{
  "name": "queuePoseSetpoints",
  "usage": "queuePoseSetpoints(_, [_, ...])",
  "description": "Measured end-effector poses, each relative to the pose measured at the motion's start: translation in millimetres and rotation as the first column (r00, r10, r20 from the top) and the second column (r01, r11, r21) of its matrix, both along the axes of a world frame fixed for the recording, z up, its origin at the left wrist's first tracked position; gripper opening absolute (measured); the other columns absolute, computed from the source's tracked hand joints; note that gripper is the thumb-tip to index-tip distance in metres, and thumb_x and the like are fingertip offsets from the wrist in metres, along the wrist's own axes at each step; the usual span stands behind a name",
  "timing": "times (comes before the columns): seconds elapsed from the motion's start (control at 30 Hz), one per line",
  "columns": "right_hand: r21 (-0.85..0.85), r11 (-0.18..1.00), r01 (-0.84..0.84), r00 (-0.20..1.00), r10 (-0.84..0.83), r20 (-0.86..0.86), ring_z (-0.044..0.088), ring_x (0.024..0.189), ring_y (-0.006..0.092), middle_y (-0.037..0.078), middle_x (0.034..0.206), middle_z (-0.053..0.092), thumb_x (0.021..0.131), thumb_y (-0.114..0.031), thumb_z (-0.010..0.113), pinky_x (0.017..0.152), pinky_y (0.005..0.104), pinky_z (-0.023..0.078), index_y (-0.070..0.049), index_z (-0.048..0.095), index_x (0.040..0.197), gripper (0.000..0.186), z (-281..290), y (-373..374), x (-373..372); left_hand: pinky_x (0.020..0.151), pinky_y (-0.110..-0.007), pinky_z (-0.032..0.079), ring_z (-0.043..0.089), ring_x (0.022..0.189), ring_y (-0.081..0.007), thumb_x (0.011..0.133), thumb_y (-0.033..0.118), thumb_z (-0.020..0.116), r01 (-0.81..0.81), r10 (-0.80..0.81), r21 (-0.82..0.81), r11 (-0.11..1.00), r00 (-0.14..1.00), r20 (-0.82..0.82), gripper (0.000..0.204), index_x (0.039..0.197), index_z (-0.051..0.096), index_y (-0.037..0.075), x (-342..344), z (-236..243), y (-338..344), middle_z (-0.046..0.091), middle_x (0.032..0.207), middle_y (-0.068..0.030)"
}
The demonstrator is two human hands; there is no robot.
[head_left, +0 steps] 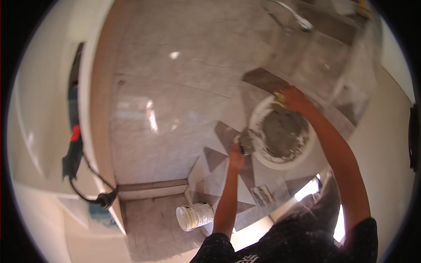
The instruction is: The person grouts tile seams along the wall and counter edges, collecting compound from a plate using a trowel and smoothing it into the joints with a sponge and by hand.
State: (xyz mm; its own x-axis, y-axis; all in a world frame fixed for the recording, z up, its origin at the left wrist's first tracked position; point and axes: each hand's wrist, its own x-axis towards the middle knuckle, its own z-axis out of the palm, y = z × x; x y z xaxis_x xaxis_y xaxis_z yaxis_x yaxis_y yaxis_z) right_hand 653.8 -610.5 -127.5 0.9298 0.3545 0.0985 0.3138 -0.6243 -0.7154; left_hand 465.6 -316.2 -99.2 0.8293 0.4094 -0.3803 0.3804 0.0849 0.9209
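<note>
A round white bucket (258, 151) of thick grey mortar (283, 133) stands in front of me, its inner wall smeared. At the bucket's far edge, my right hand (294, 100) is closed around a yellow tool (279, 99); its working end is not clear against the mortar. My left hand (237, 158) grips a flat, mortar-coated trowel (247, 141) beside the bucket's left rim. Blur hides the finer detail of the fingers and of both tools.
Patterned grey tiles (215, 158) lie under the bucket. A white tub (195, 216) rests on its side at lower left, near a small flat packet (262, 195). On the left ledge is a corded power tool (74, 136). A shiny metal fixture (302, 22) shows at upper right.
</note>
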Motion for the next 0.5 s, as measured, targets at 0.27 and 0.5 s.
queuePoseSetpoints(0.27, [-0.250, 0.941, -0.227, 0.971, 0.197, -0.139, 0.050, 0.102, 0.0355, 0.020, 0.104, 0.054, 0.065, -0.013, 0.064, 0.082, 0.0437, 0.047, 0.002, 0.054, 0.099, 0.038, 53, 6, 5, 0.087, -0.032, 0.043, 0.054, 0.097, -0.0180, 0.091, 0.018, 0.042, -0.075, 0.056, -0.285, 0.956, 0.996, -0.075, 0.028, 0.112, 0.050, 0.002, 0, 13, -3, 0.056, 0.105, -0.0074])
queuePoseSetpoints(0.5, [-0.130, 0.984, -0.123, 0.982, 0.102, -0.161, 0.054, 0.096, 0.0343, 0.020, 0.103, 0.055, 0.068, -0.010, 0.061, 0.080, 0.0415, 0.045, -0.002, 0.048, 0.109, 0.044, 40, -25, -15, 0.094, -0.037, 0.038, 0.051, 0.106, -0.0315, 0.073, -0.001, 0.051, 0.486, -0.341, 0.864, 0.131, 0.841, -0.421, 0.040, 0.113, 0.050, 0.000, -20, -6, 2, 0.054, 0.112, -0.0184])
